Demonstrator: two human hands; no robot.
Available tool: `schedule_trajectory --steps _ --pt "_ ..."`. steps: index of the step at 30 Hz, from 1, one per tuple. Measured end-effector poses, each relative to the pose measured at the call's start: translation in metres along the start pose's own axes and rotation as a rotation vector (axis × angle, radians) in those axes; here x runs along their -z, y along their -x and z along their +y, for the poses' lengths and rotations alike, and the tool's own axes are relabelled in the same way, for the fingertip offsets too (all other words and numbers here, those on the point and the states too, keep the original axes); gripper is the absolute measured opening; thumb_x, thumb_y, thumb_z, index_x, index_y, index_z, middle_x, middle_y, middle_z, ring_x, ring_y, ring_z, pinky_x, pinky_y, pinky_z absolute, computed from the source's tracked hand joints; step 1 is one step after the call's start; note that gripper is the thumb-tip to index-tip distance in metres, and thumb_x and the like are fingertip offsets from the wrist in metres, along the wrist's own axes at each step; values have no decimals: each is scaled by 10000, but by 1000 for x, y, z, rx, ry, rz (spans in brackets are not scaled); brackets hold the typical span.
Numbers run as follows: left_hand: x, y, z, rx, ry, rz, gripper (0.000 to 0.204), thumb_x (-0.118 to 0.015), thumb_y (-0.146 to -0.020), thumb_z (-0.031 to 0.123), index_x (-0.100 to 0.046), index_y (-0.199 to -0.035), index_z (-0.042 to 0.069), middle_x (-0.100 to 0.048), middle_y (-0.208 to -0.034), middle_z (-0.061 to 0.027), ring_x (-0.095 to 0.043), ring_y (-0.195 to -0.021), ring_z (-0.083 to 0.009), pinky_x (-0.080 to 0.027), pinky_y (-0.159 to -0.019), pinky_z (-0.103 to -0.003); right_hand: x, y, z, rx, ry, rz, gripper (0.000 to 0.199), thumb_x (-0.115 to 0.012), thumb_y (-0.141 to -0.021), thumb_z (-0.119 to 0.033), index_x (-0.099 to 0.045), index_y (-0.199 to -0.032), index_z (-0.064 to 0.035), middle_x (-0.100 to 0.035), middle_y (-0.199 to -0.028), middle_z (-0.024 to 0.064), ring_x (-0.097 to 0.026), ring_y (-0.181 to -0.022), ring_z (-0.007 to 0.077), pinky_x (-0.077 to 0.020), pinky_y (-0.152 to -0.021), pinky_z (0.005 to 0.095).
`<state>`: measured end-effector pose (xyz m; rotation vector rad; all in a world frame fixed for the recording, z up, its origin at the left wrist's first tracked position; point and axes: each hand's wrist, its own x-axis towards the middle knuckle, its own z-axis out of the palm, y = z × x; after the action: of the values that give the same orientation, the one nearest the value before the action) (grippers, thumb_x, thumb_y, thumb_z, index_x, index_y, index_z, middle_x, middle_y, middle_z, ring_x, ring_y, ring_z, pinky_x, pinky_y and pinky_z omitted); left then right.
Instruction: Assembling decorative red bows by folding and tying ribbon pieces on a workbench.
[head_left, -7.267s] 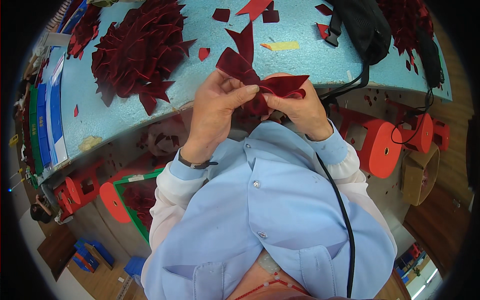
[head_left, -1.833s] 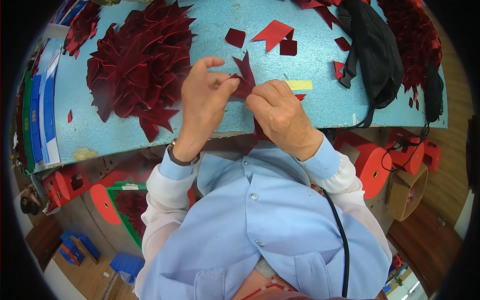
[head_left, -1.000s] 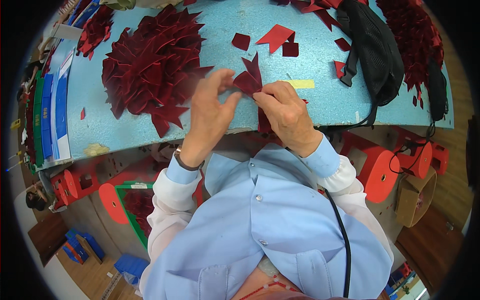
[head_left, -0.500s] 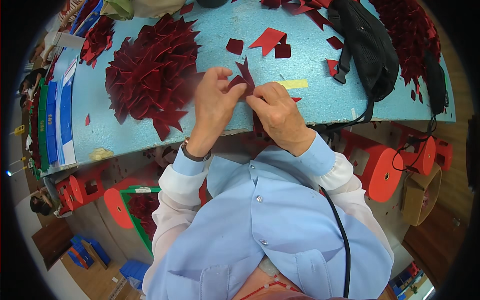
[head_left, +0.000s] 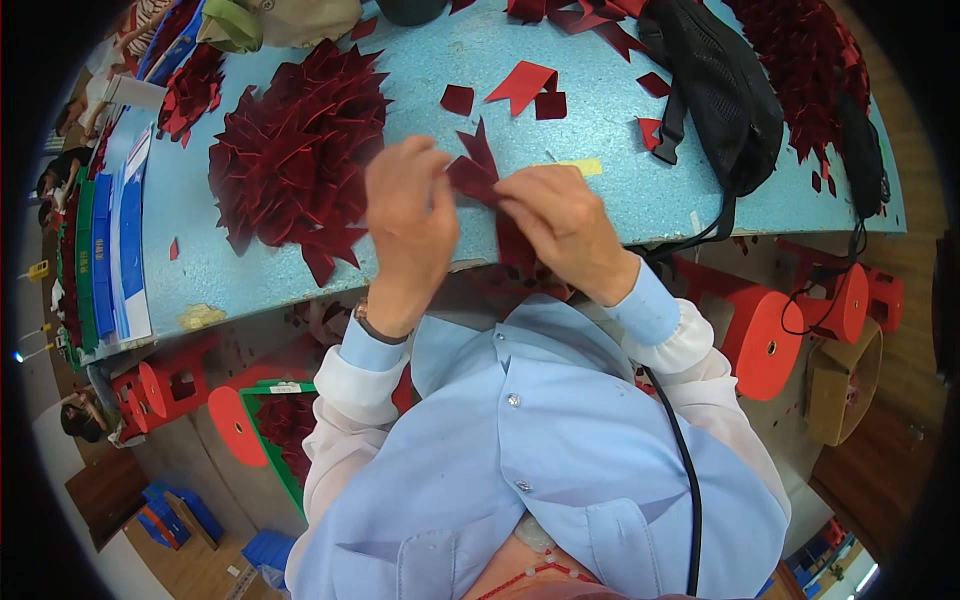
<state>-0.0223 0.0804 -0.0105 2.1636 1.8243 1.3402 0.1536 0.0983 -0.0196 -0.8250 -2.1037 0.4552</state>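
A dark red velvet ribbon (head_left: 481,150), folded into a loop with notched tails, is pinched at its middle by the fingertips of my right hand (head_left: 572,226). One tail points up, and a length hangs over the table's near edge. My left hand (head_left: 408,225) is just left of the loop, slightly blurred, its thumb apart from the fingers and nothing visible between them. A big pile of dark red ribbon bows (head_left: 300,150) lies left of it. Beyond my right hand lies a yellow strip (head_left: 580,167).
On the blue table (head_left: 420,60) are a red ribbon piece (head_left: 524,84), small dark red scraps (head_left: 457,99) and a black bag (head_left: 725,110). More bows (head_left: 800,60) lie far right. Red stools (head_left: 765,345) and a green-rimmed bin (head_left: 262,430) stand below the near edge.
My left hand has come away from the ribbon, moving left and turning, its thumb leaving the loop. My right hand keeps its pinch, and the ribbon loop shows more fully.
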Motion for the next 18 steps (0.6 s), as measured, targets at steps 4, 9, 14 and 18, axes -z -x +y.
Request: schedule_trajectory --steps 4,9,14,18 --pt "0 7 23 -282 -30 -128 213 -629 -736 9 -597 -945 -9 -588 -990 -126 -542 -962 -283 -427 -841 -390 19 -8 5 -298 -228 35 106 -612 -819 -48 -622 -900 19 -637 -798 100 -610 -722 198 -468 -659 284" --pt "-7 27 20 -317 4 -246 279 -621 -733 24 -593 -995 -67 -581 -1012 -152 -526 -1010 -301 -420 -891 -414 8 -30 24 -447 -297 -14 137 -638 -829 -101 -625 -869 30 -632 -713 88 -598 -642 112 -464 -575 238" --pt "-9 31 18 -345 -37 -230 327 -615 -719 24 -583 -1027 -81 -577 -1022 -166 -526 -1008 -316 -417 -905 -424 -4 -58 21 -518 -36 -370 141 -657 -811 -102 -630 -860 28 -619 -674 59 -587 -612 102 -451 -544 232" --pt "-11 34 14 -359 -22 -206 347 -599 -710 16 -580 -1043 -78 -563 -1057 -178 -520 -1014 -322 -419 -898 -433 -13 -67 31 -290 105 -465 132 -672 -795 -89 -626 -844 25 -598 -639 43 -565 -569 90 -421 -504 232"
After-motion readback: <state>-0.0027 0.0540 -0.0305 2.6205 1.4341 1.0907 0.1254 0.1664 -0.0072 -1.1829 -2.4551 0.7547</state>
